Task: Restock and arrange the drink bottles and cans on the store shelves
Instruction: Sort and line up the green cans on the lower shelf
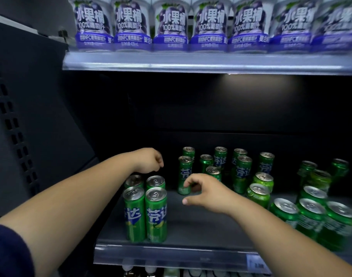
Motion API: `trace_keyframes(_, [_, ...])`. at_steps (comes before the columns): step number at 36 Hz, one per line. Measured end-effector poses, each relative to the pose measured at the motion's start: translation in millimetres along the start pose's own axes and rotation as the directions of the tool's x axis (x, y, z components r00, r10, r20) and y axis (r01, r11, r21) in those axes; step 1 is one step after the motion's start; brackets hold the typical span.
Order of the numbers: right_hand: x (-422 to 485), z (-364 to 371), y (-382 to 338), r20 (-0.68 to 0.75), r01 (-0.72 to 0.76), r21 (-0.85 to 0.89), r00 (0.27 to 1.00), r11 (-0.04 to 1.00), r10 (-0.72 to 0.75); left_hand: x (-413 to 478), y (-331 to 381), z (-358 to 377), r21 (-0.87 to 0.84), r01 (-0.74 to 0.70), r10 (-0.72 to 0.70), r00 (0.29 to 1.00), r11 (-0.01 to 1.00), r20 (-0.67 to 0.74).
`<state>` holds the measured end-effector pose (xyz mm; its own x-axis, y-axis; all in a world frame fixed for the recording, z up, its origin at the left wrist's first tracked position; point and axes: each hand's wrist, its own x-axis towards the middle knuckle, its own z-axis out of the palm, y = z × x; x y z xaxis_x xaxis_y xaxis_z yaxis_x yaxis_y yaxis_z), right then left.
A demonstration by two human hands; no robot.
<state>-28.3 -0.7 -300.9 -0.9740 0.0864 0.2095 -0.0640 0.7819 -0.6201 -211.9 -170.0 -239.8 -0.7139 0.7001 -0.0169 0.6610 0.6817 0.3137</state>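
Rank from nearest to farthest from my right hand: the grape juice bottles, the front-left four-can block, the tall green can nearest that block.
1. The tall green can, at the right hand fingertips.
2. The four-can block, front left on the lower shelf.
3. The grape juice bottles, up on the upper shelf.

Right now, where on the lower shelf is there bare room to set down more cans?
The widest bare patch is the front-centre shelf floor, between the four-can block on the left and the stubby cans on the right; the right hand hangs over its rear. The back row of slim cans is scattered and crowded.
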Motion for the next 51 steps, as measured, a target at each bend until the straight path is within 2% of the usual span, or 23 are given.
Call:
trace_keyframes(5, [-9.0, -28.0, 17.6, -0.019, -0.047, -0.035, 0.999, 0.998, 0.046, 8.3, 29.0, 11.4, 0.014, -0.071, 0.071, 0.997, 0.997, -0.037])
trace_keyframes(11, [2.6, -54.9, 37.1, -0.014, -0.121, -0.025, 0.993, 0.992, 0.12, 16.0, 48.1, 26.7, 0.011, -0.072, 0.073, 0.993, 0.997, -0.097])
trace_keyframes(19, [58.0, -63.1, 56.5, -0.035, -0.178, -0.015, 0.983, 0.984, 0.178, 42.3, 49.1, 22.5, 0.141, -0.077, 0.081, 0.997, 0.987, -0.02])
trace_keyframes(22, [82.1, -67.3, 58.0, -0.032, -0.207, -0.083, 0.978, 0.975, 0.205, 58.9, 48.9, 19.3, 0.097, -0.062, 0.062, 0.998, 0.993, 0.002])
trace_keyframes(25, [104.9, -68.8, 62.3, -0.03, -0.23, -0.058, 0.973, 0.972, 0.228, 75.0, 46.2, 21.5, 0.033, -0.085, 0.084, 0.996, 0.996, 0.012])
trace_keyframes(29, [137.1, -64.4, 75.2, -0.043, -0.206, -0.072, 0.978, 0.976, 0.203, 92.1, 41.4, 25.4, -0.01, -0.139, 0.14, 0.99, 0.99, 0.031])
trace_keyframes(35, [176.2, -55.6, 85.2, -0.07, -0.123, -0.204, 0.991, 0.971, 0.111, 112.8, 32.1, 33.3, -0.077, -0.195, 0.202, 0.973, 0.978, 0.109])
trace_keyframes(39, [197.3, -43.8, 93.9, -0.027, -0.155, -0.264, 0.988, 0.952, 0.153, 120.6, 23.2, 32.8, -0.1, -0.199, 0.211, 0.97, 0.975, 0.121])
trace_keyframes(42, [202.5, -37.9, 94.4, -0.002, -0.174, -0.252, 0.984, 0.952, 0.179, 121.9, 18.9, 32.3, -0.092, -0.211, 0.221, 0.969, 0.973, 0.111])
trace_keyframes(48, [193.9, -36.0, 93.5, -0.117, -0.146, -0.211, 0.985, 0.967, 0.123, 112.5, 13.1, 26.6, -0.063, -0.188, 0.194, 0.975, 0.98, 0.105])
trace_keyframes(51, [178.9, -39.5, 90.6, -0.131, -0.128, -0.18, 0.986, 0.975, 0.105, 102.2, 13.5, 20.4, -0.017, -0.164, 0.165, 0.98, 0.986, 0.111])
